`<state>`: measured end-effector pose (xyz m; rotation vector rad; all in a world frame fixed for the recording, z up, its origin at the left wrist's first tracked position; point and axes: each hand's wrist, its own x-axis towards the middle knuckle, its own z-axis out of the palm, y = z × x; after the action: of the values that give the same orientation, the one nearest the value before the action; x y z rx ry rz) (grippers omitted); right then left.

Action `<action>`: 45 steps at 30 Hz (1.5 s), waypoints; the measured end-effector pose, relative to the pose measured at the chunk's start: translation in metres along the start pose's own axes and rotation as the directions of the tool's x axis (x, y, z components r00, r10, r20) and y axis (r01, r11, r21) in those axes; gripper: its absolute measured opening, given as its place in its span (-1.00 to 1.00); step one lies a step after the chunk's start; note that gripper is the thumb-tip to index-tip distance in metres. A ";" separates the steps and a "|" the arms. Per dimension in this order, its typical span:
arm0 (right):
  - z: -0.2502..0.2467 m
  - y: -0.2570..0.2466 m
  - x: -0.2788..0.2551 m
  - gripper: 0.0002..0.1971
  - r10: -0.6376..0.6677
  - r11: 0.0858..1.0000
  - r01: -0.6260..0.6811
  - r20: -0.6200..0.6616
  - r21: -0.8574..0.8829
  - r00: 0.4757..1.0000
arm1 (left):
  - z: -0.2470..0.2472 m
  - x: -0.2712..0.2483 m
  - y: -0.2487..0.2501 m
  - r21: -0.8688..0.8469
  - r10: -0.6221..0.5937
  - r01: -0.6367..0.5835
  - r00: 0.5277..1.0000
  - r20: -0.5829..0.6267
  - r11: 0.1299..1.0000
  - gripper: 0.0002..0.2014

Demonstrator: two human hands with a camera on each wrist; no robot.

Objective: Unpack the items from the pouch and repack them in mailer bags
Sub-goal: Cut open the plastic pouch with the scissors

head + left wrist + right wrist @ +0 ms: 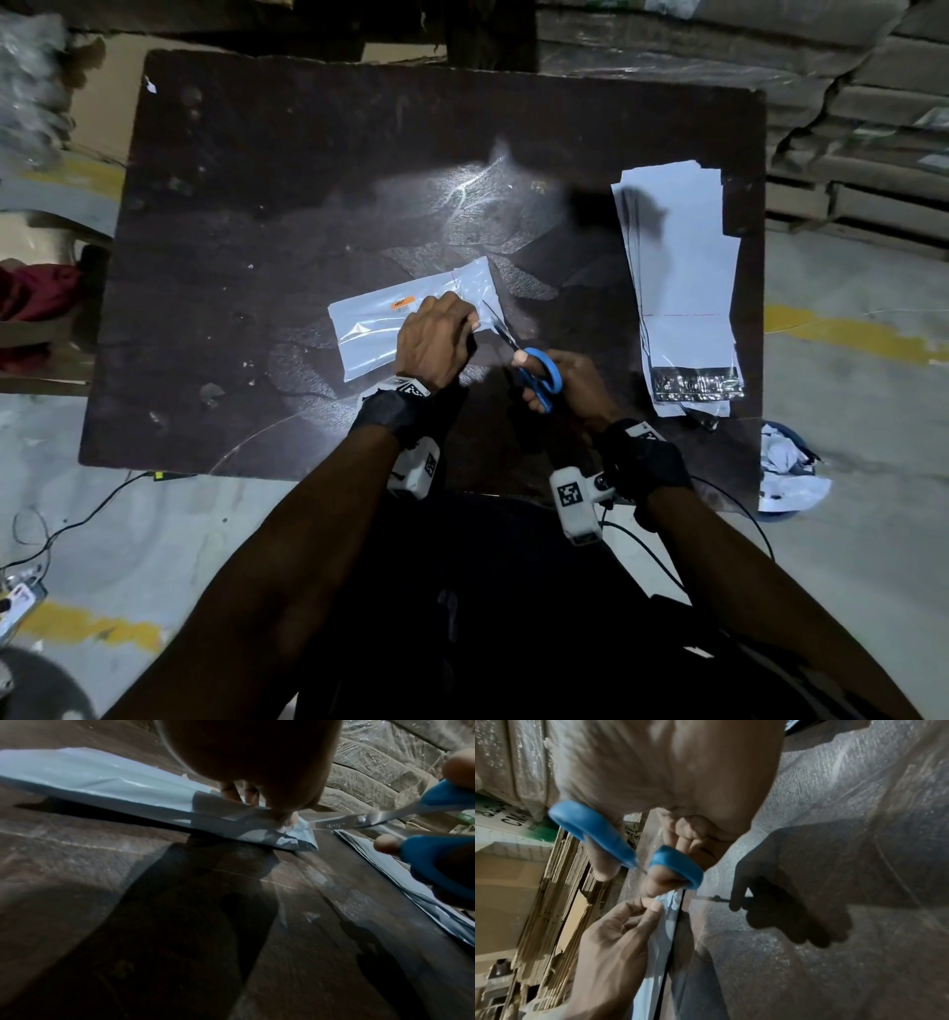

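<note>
One white pouch (390, 324) lies flat at the middle of your table (257, 205); what is inside it does not show. Several mailer bags (683, 277) sit stacked at the right edge. Your left hand (434, 342) pinches the pouch's right end, fingers curled. Your right hand (570, 383) grips blue scissors (536, 372), blades parted at that end.

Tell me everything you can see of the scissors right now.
The scissors have bright blue plastic loop handles and plain steel blades joined at a visible pivot screw. The right hand grips them, fingers through the loops. The blades are parted and point away from the person, up and left, at the right end of the white pouch, which the left hand pinches just beside the blades. The scissors are held above the dark table, not resting on it.
</note>
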<state>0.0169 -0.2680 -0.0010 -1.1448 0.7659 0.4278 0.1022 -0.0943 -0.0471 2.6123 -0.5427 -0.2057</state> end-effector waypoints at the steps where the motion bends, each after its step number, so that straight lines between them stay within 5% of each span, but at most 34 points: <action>1: 0.001 0.001 0.000 -0.58 -0.008 1.000 0.008 -0.010 -0.006 1.000 | 0.000 0.000 0.000 -0.002 -0.002 0.002 1.000 0.008 1.000 -0.87; 15: 0.003 0.009 0.002 -0.78 -0.008 0.998 0.010 -0.042 0.057 0.999 | -0.003 0.017 -0.006 -0.102 -0.095 0.107 0.988 0.118 0.989 -0.72; 22: 0.000 -0.004 0.001 -0.83 0.002 0.998 0.002 -0.070 0.059 0.998 | 0.002 0.021 0.001 -0.075 -0.167 0.171 0.985 0.046 0.983 -0.87; 30: -0.001 -0.004 -0.005 -0.77 0.038 0.997 -0.039 -0.018 -0.065 0.999 | 0.005 0.023 0.005 0.167 -0.067 0.053 0.995 0.078 0.985 -0.86; 45: -0.001 -0.015 -0.001 -0.73 0.078 0.997 -0.078 0.087 -0.004 0.993 | 0.000 0.020 0.005 0.207 -0.055 0.047 0.998 0.031 0.977 -0.70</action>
<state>0.0257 -0.2744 0.0093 -1.0927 0.7357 0.5399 0.1181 -0.1067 -0.0456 2.8314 -0.5356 -0.2250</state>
